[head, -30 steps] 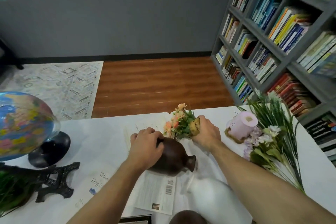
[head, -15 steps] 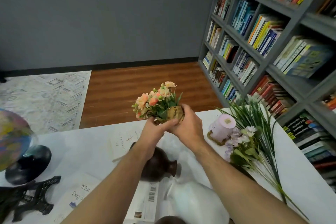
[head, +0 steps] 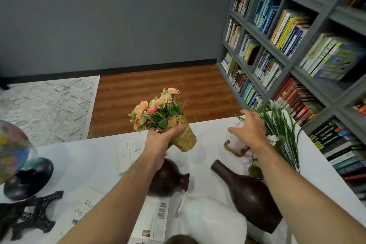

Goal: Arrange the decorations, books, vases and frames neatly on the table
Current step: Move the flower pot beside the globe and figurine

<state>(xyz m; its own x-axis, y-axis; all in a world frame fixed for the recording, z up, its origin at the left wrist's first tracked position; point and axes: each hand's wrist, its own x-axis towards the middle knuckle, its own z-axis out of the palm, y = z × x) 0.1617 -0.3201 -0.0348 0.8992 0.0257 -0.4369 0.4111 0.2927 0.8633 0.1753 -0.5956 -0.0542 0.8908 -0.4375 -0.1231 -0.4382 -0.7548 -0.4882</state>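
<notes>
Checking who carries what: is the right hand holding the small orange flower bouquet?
No: the left hand grips the paper-wrapped orange bouquet, while the right hand reaches open toward the pink candle.

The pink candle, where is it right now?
In the head view the pink candle lies on the table toward the right, just under the open right hand, beside the grass bunch and beyond the tall brown vase.

Glossy dark brown vases (head: 251, 194); newsprint paper wrap (head: 183, 134); matt white tablecloth (head: 79, 156); wood floor (head: 158, 89).
</notes>
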